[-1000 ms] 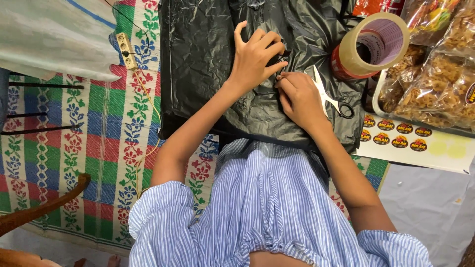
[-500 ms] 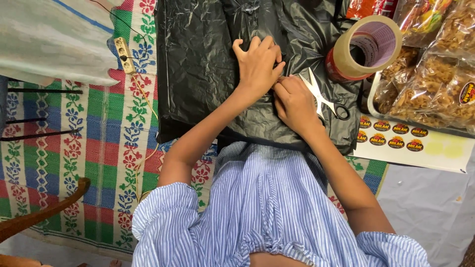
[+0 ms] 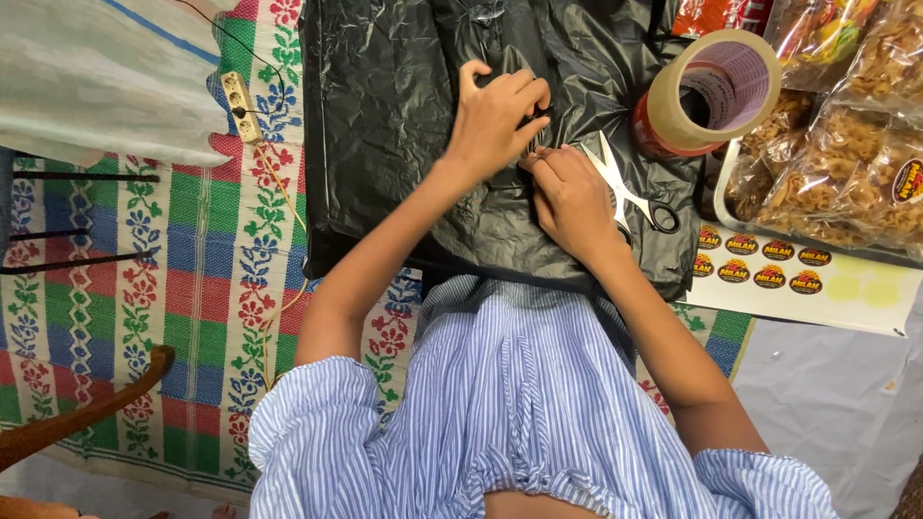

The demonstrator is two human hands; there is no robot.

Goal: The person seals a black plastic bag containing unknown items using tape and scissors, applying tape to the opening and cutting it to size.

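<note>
A large black plastic bag point(image 3: 404, 115) lies crumpled and flat on a striped floral mat. My left hand point(image 3: 495, 115) presses down on its middle, fingers curled over a fold. Right beside it, my right hand point(image 3: 569, 197) pinches the same fold of black plastic; the two hands touch at the fingertips. White-handled scissors point(image 3: 630, 192) lie on the bag just right of my right hand, untouched. A big roll of clear packing tape point(image 3: 716, 91) stands at the bag's right edge.
Clear packets of fried snacks point(image 3: 846, 154) fill a tray at the right, above a sheet of round stickers point(image 3: 769, 259). The colourful woven mat point(image 3: 144, 288) carries a cream power strip point(image 3: 238, 101) with a cable. A white sack point(image 3: 96, 77) lies at top left, a wooden curve point(image 3: 87, 413) at bottom left.
Both hands have shifted slightly up the bag and drawn closer, the left hand curling from spread fingers into a press on the fold. The scissors and tape have not moved.
</note>
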